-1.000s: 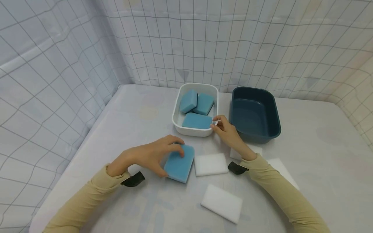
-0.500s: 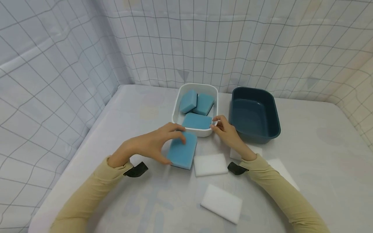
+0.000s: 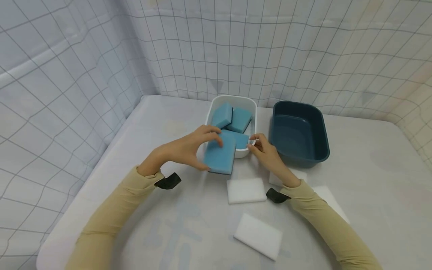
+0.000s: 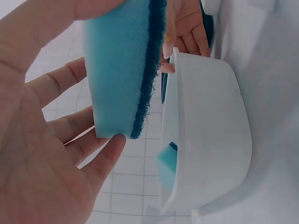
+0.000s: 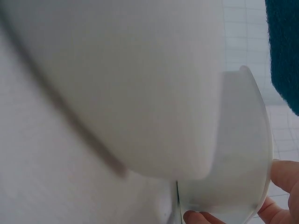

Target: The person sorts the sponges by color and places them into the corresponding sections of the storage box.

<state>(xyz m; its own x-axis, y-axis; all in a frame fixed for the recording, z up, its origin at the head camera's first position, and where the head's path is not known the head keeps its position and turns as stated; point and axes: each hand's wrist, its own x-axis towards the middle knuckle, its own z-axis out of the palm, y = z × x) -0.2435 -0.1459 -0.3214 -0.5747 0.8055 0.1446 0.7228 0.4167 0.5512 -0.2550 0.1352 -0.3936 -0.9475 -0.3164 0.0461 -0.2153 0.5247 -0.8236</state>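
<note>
My left hand (image 3: pixel 183 150) grips a blue sponge (image 3: pixel 220 157) between thumb and fingers, raised in front of the white tub (image 3: pixel 241 154). In the left wrist view the sponge (image 4: pixel 117 70) shows a dark scouring layer on one face, and the tub (image 4: pixel 210 126) stands beside it. The sponge overlaps the tub's near rim in the head view. Several blue sponges (image 3: pixel 222 115) lie inside the tub. My right hand (image 3: pixel 269 155) pinches the tub's near right corner at the rim; fingers (image 5: pixel 285 175) lie over that rim in the right wrist view.
A dark teal tub (image 3: pixel 300 135) stands to the right of the white one. In front lie white sponge pads, one near the middle (image 3: pixel 246 191) and another nearer me (image 3: pixel 259 237). Further white pads (image 3: pixel 330 200) lie partly under my right arm. A gridded cloth (image 3: pixel 209 45) hangs behind.
My left hand has lifted the blue sponge off the table and carried it forward to the white tub's near rim. The right hand stays at the tub's corner. The head view has shifted slightly.
</note>
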